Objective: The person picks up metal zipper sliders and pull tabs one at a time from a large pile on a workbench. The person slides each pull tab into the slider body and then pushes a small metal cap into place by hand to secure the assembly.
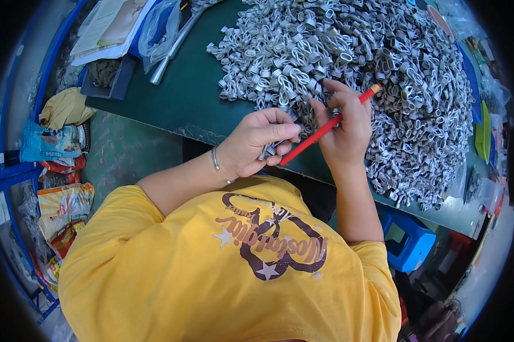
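A big heap of small grey looped pieces with ribbed ends [319,45] covers much of the table in front of me. At the heap's near edge, my left hand [256,139] has its fingers curled around a few of the same grey looped pieces [266,151]. A thin red rod with an orange tip [308,146] is gripped in my right hand [348,125]. It slants from above the right hand down to the fingers of my left. The right thumb and fingertips reach over the pile, and whether they touch a piece I cannot tell.
The dark green table [171,108] has papers [106,28], a grey bin [110,77] and a metal rod [174,54] at its left. Colourful bags [51,139] sit on a blue-framed rack further left. A blue stool [408,239] stands below the table at right.
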The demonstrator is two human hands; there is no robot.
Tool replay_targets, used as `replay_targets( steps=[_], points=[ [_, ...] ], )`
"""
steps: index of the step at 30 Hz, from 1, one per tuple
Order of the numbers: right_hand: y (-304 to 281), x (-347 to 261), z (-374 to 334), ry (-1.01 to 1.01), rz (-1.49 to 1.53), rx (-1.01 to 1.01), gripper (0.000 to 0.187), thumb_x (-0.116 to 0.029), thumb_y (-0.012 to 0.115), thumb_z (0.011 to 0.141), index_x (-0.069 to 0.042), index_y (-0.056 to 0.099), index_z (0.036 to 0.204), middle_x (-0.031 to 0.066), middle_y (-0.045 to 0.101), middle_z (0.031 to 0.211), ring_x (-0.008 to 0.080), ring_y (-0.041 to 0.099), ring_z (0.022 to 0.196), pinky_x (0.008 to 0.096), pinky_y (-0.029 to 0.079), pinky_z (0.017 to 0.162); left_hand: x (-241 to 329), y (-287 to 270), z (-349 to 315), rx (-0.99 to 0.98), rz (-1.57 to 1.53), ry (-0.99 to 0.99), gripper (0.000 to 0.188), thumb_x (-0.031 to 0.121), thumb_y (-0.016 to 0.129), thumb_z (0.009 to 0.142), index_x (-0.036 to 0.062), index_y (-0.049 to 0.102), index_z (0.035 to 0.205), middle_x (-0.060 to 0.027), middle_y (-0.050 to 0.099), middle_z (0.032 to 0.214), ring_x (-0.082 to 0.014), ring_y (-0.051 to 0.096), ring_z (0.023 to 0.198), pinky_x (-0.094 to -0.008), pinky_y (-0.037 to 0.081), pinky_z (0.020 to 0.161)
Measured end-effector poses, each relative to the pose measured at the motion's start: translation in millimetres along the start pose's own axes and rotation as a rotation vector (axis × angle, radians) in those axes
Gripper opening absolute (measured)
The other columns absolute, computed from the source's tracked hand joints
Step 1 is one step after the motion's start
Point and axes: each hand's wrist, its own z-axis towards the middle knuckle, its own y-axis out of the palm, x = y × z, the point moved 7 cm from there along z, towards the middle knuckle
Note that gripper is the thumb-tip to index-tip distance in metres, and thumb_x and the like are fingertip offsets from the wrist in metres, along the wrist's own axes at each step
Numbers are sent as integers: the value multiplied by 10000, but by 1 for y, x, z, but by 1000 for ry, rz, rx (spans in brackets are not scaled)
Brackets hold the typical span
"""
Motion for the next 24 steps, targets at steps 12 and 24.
replay_targets(
  steps=[12, 24],
  points=[
    [-16, 24, -6, 188, 335, 109, 276, 110, 632, 652, -41, 429, 763, 121, 587, 827, 198, 572, 707, 259, 457, 607, 9, 1, 7, 102, 271, 78, 216, 45, 605, 799, -14, 552, 1000, -44, 544, 710, -66, 475, 529, -176, 365, 396],
    [-22, 9, -41, 188, 622, 31, 350, 147, 586, 643, -56, 378, 839, 161, 566, 880, 213, 575, 788, 297, 476, 708, 15, 12, 5, 13, 305, 156, 239, 33, 622, 789, -5, 561, 1017, -63, 598, 764, -61, 496, 516, -177, 379, 405]
  ],
)
